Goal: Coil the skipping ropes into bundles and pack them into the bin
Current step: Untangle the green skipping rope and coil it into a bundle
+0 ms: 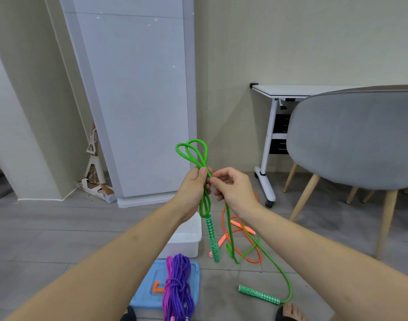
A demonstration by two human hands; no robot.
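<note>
Already my left hand [195,181] pinches the green rope's [204,198] loops above the bin [186,239], right hand [230,185] pinching a strand. I judge loose loops could slip; the trailing handle [259,294] may snag the orange rope [244,249].

Indoor room of an office or home-office type. The floor [59,228] is laid in grey wood-effect planks, and the walls [291,42] are painted plain beige. At far right stands a white mobile bench [291,90] with a folding top on castored legs, of the kind used in meeting rooms; a grey shell chair [351,140] with splayed wooden legs stands in front of it. At far centre a tall glossy white panel [138,100], a door or cabinet front, rises from the floor. A flat cardboard box [96,188] and a pale upright stand [93,158] occupy the corner to the left.
</note>
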